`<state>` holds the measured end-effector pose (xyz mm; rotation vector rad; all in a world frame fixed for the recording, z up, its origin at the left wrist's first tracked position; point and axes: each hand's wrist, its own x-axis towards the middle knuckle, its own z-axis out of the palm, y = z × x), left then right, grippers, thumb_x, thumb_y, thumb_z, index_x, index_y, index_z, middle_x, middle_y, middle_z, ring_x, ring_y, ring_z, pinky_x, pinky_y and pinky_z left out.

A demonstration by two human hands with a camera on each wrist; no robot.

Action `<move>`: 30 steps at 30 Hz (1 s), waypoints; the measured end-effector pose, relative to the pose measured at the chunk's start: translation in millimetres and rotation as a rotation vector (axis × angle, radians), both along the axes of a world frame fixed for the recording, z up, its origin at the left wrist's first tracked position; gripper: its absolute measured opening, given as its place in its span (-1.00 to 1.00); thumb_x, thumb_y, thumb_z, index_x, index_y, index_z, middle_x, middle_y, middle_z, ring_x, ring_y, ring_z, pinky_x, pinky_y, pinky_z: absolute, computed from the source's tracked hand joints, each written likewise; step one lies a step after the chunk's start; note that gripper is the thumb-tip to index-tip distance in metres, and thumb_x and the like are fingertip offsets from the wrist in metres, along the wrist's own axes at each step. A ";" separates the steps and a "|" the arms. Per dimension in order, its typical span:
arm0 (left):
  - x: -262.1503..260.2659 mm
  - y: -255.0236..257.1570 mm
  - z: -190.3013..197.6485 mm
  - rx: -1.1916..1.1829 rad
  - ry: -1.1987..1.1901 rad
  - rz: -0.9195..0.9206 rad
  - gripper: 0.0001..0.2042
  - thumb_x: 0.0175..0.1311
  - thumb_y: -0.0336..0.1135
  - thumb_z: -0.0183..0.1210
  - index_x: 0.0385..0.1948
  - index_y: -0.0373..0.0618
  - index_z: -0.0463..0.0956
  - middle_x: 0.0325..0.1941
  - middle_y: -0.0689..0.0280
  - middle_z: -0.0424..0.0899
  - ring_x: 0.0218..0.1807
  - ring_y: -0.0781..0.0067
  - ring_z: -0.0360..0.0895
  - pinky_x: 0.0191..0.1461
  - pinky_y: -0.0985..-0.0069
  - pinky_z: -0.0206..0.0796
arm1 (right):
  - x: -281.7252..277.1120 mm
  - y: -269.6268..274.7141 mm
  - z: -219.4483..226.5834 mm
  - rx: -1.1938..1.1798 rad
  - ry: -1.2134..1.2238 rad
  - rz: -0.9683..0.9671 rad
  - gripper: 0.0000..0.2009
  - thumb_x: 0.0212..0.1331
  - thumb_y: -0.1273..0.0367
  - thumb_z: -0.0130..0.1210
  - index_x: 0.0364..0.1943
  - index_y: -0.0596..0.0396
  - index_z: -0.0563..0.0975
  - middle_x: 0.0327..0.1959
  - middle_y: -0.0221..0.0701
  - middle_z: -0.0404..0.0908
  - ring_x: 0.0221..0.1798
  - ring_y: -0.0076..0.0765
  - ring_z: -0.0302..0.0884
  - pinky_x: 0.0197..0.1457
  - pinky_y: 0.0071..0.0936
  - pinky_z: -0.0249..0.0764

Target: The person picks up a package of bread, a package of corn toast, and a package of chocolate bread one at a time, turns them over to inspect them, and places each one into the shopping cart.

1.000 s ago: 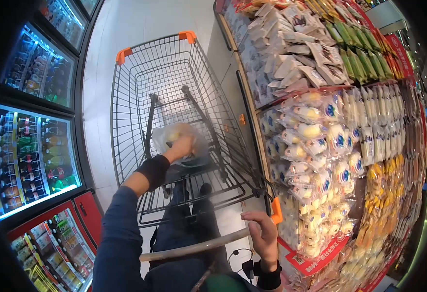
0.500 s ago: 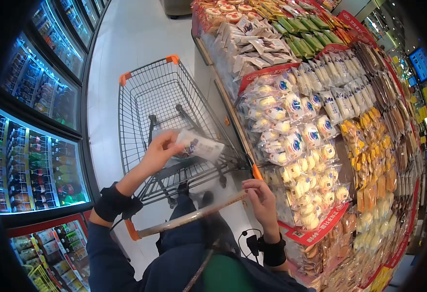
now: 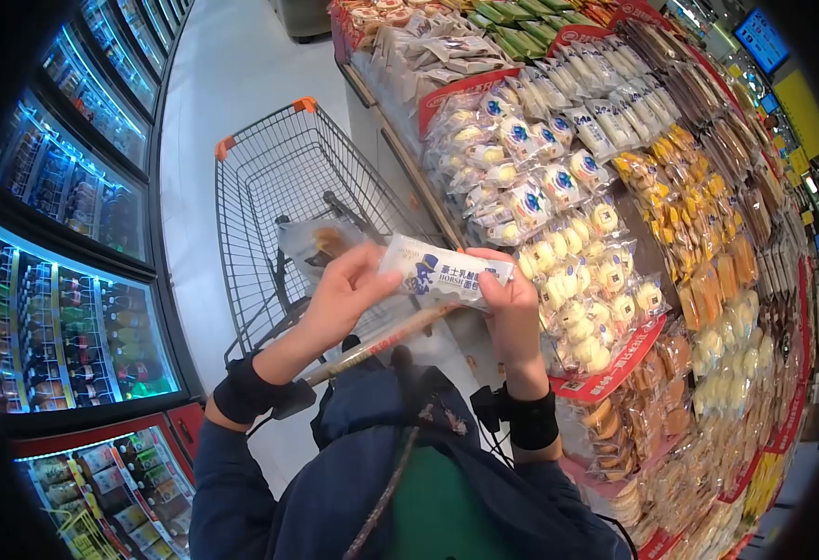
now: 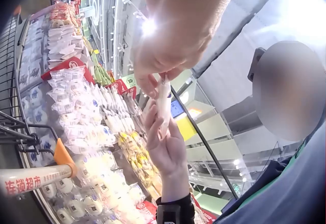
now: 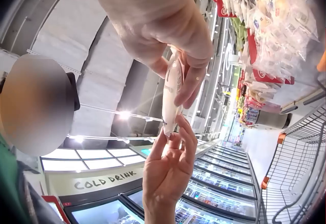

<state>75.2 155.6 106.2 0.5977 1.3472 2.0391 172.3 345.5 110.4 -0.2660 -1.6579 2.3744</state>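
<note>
A white packaged bread (image 3: 447, 273) with blue print is held level in front of the body, over the cart's handle (image 3: 381, 338). My left hand (image 3: 346, 287) pinches its left end between thumb and fingers. At the other end, my right hand (image 3: 514, 308) grips it with the thumb on the printed face. The right wrist view shows the packet (image 5: 172, 94) edge-on between both hands. Just beyond the left hand, a clear plastic bag (image 3: 299, 245) with something yellow-brown inside sits in the wire shopping cart (image 3: 241, 201).
On the right, a long display (image 3: 540, 229) is piled with wrapped breads and cakes, its edge close beside the cart. Lit drink coolers (image 3: 73, 327) line the left side. White floor (image 3: 199, 121) runs ahead between them, with a grey object (image 3: 305, 21) at the far end.
My left hand has come up out of the cart with the packet and brought it nearer the body. My right hand has moved from beside the handle to hold its other end.
</note>
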 end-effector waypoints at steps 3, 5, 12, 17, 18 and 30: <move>0.5 0.0 -2.2 -0.025 0.035 -0.070 -0.86 0.29 -0.38 0.04 -0.26 -0.26 0.37 -0.12 0.31 0.50 -0.06 0.61 0.43 0.05 0.56 0.33 | 6.8 2.9 -1.6 -0.061 -0.017 -0.016 -0.74 0.22 0.47 -0.03 -0.03 0.28 0.40 -0.16 -0.34 0.54 -0.13 -0.57 0.47 -0.04 -0.60 0.40; 1.9 2.9 -1.9 -0.027 0.062 -0.052 -0.85 0.29 -0.38 0.04 -0.21 -0.23 0.34 -0.15 0.33 0.50 -0.07 0.63 0.42 0.03 0.58 0.30 | 10.9 5.9 -5.6 -0.053 -0.014 -0.020 -0.74 0.21 0.47 -0.02 -0.04 0.28 0.42 -0.16 -0.34 0.54 -0.12 -0.57 0.46 -0.01 -0.60 0.37; -0.1 4.7 -5.7 -0.155 0.080 -0.025 -0.86 0.26 -0.40 0.07 -0.22 -0.21 0.36 -0.20 0.37 0.49 -0.14 0.67 0.40 -0.05 0.66 0.24 | 15.0 11.7 -19.3 0.057 0.015 -0.021 -0.77 0.19 0.47 0.02 -0.09 0.29 0.45 -0.17 -0.34 0.53 -0.12 -0.58 0.44 0.01 -0.61 0.35; -3.6 8.0 -10.2 -0.159 0.128 0.061 -0.88 0.21 -0.44 0.11 -0.29 -0.21 0.38 -0.28 0.38 0.51 -0.24 0.71 0.42 -0.17 0.71 0.25 | 14.5 9.7 -15.3 0.021 0.040 0.007 -0.76 0.21 0.46 0.00 -0.08 0.31 0.44 -0.18 -0.29 0.54 -0.17 -0.51 0.50 -0.14 -0.54 0.49; -5.3 8.1 -11.2 -0.176 0.151 0.086 -0.89 0.20 -0.45 0.11 -0.30 -0.21 0.38 -0.29 0.38 0.51 -0.27 0.72 0.43 -0.20 0.73 0.26 | 14.1 9.1 -13.6 0.021 0.045 0.007 -0.76 0.22 0.45 -0.01 -0.07 0.32 0.44 -0.18 -0.28 0.55 -0.18 -0.49 0.52 -0.18 -0.53 0.52; -2.0 11.5 -11.6 -0.157 0.193 0.143 -0.90 0.20 -0.45 0.13 -0.38 -0.18 0.36 -0.30 0.34 0.52 -0.33 0.65 0.47 -0.39 0.73 0.35 | 11.8 18.2 -18.3 -0.190 0.046 0.079 -0.62 0.36 0.28 -0.24 0.03 0.37 0.38 -0.14 -0.18 0.54 -0.14 -0.37 0.55 -0.11 -0.46 0.51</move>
